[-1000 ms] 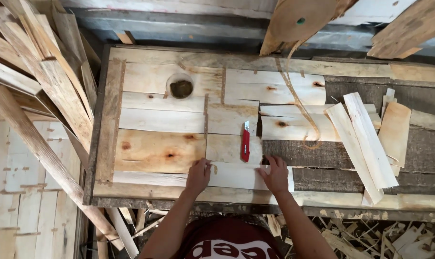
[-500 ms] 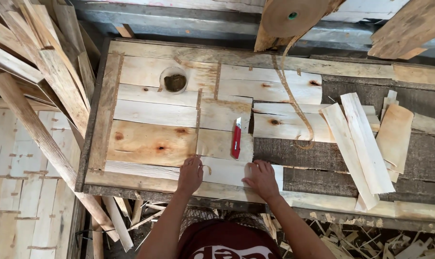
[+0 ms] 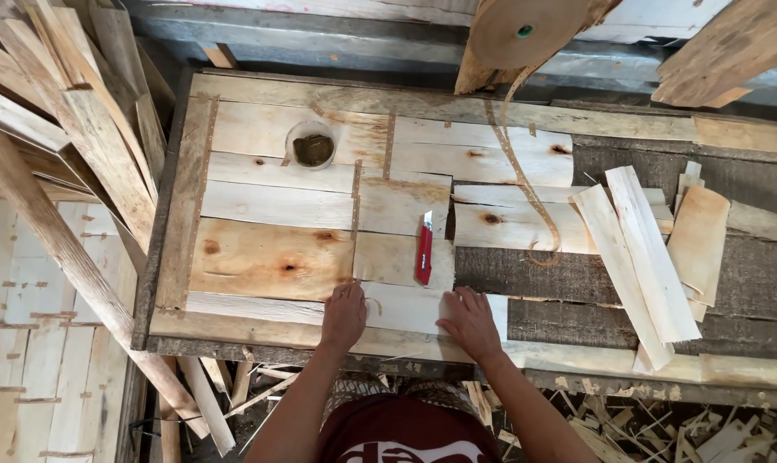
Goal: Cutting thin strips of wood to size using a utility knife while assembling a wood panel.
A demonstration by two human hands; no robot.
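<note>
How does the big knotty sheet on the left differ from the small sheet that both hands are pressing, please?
The knotty sheet is darker, honey-coloured, with dark knots; the small sheet is pale and plain. The knotty sheet is wider and taller than the small sheet. No hand touches the knotty sheet, while the left hand and right hand lie flat on the small sheet. Both are thin wood veneer lying flat on the bench.

- One view only, from a camera worn on the person's head, looking almost straight down.
- It faces the table (image 3: 183,214), whose near edge runs along the lower part of the frame and far edge near the top.
- It sits at arm's length: both forearms enter from the bottom centre.
- Leaning boards (image 3: 54,129) fill the upper left; floor scraps (image 3: 663,429) fill the lower right.
</note>
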